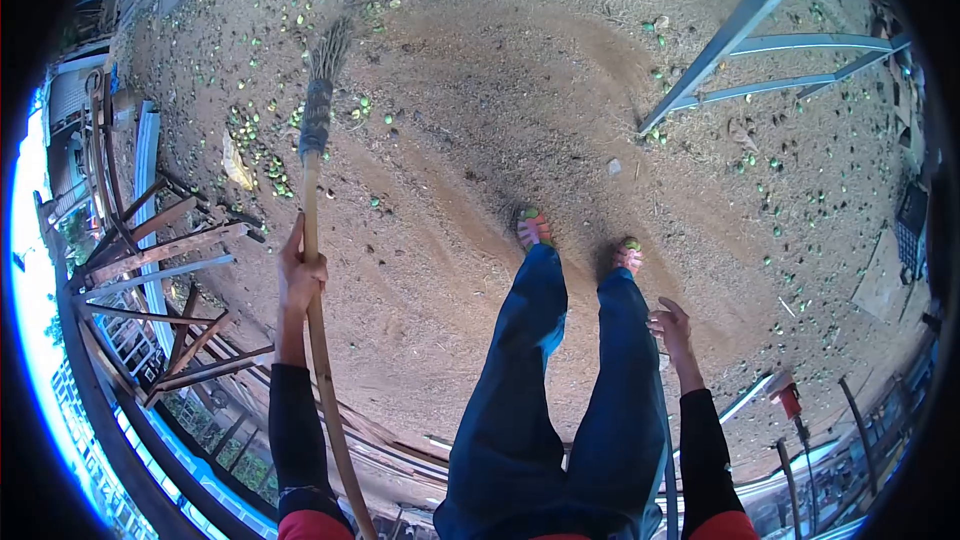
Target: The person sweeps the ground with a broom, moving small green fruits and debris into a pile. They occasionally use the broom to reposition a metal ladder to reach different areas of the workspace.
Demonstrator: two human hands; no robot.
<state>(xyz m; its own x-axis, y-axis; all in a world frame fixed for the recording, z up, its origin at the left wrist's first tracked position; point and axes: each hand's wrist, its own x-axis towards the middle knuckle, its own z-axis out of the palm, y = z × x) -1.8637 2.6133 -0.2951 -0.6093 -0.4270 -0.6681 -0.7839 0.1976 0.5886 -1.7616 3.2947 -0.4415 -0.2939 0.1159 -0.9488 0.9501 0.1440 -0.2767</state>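
My left hand (302, 275) is closed around the long wooden handle of a broom (325, 370). A dark binding joins the handle to the thin twig bristles, which rest on the dirt ground ahead and to the left. Green and yellow fallen leaves or fruits (265, 150) lie scattered beside the broom head. My right hand (673, 328) hangs next to my right leg with its fingers loosely apart, and I see nothing held in it. A narrow grey-blue strip runs below that hand along the leg; what it is I cannot make out.
A grey metal frame (735, 45) stands at the upper right. Wooden and metal bars (165, 250) are piled on the left. At the lower right lies a red power tool (789, 400) with a cord. A dark crate (912, 220) sits at the far right.
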